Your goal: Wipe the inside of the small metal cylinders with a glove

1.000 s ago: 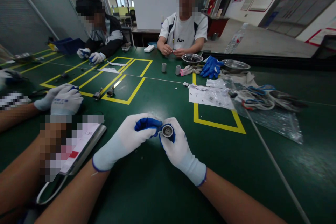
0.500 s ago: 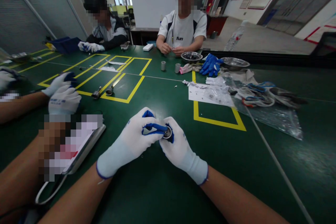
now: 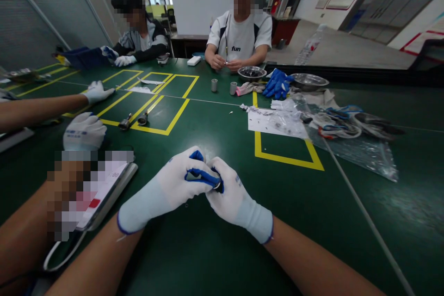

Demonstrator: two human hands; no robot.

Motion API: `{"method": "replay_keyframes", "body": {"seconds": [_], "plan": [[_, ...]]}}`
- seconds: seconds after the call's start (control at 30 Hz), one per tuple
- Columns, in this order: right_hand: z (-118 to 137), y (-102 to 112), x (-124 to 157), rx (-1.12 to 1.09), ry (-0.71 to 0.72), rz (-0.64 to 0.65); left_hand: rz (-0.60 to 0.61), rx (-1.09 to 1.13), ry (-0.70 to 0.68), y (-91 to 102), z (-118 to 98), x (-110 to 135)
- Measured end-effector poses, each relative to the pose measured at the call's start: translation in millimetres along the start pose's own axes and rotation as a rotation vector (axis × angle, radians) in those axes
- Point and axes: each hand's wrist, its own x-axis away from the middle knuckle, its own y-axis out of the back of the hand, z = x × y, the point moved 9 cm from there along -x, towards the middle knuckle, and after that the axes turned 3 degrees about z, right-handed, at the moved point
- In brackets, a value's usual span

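Observation:
Both my hands wear white gloves with blue palms and meet above the green table. My right hand (image 3: 227, 189) is closed around a small round metal part (image 3: 218, 185), of which only a bit of the rim shows. The thumb and forefinger of my left hand (image 3: 189, 173) are pinched together at the mouth of that part. Anything else between those fingertips is hidden. Two metal fittings with stems (image 3: 142, 119) lie farther off to the left, by the yellow tape.
To the left are a co-worker's gloved hand (image 3: 85, 132) and a screen device (image 3: 107, 189) with a cable. Two grey cylinders (image 3: 214, 85), metal bowls (image 3: 251, 72), blue gloves (image 3: 277, 84), white paper (image 3: 274, 122) and a plastic bag (image 3: 364, 157) lie ahead and right. Two people sit opposite.
My hands have shifted slightly left, and the metal part has turned so its open end barely shows. At left, a co-worker's gloved hand has reached forward over the table.

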Motion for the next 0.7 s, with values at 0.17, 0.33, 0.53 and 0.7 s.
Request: {"method": "replay_keyframes", "body": {"seconds": [0.17, 0.33, 0.53, 0.7], "plan": [[0.7, -2.9, 0.6, 0.022, 0.023, 0.008, 0.009, -0.098, 0.041, 0.8, 1.1, 3.1], [-0.5, -6.5, 2.0, 0.023, 0.024, 0.027, 0.008, -0.236, 0.100, -3.4, 3.0, 6.2], [1.9, -6.6, 1.3, 0.048, 0.050, 0.015, -0.018, -0.323, 0.109, -5.2, 3.0, 8.2], [-0.9, -6.1, 1.5, 0.030, 0.009, 0.028, -0.012, -0.282, 0.181, -6.2, 5.3, 8.0]]}}
